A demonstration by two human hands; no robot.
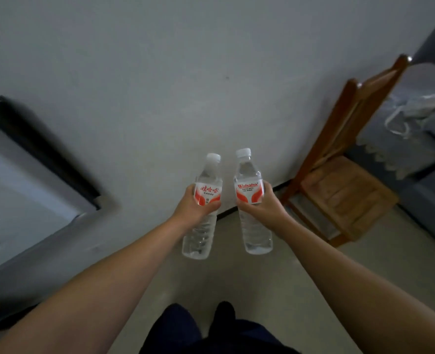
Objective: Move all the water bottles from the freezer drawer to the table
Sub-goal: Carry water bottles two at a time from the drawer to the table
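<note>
Wall [160, 72]: pale grey, fills upper frame; dark baseboard along its foot behind the bottles.
Floor [237, 284]: light, bare under the arms.
Fridge [27, 180]: at left, dark frame w/ pale panel, blurred; can't tell if a drawer is open.
Table [421, 139]: far right, grey cloth w/ lace edge; white crumpled item on top, too blurred to ID.
Chair [344, 190]: wooden, betw. wall and table, seat toward camera.
Legs [211, 333]: dark trousers, bottom centre.
L hand [193, 208]: arm stretched fwd, fingers wrapped round L bottle at the label.
R hand [265, 205]: same, closed round R bottle at the label, thumb across the front.
L bottle [203, 200]: clear, white cap, red/white label; held in air, roughly upright, cap tilted slightly right.
R bottle [251, 198]: same type, label reads "Wahaha"; roughly upright, just beside L bottle, not touching.
Bottle loc: both in mid-air over floor, in front of wall, well apart from table.
</note>
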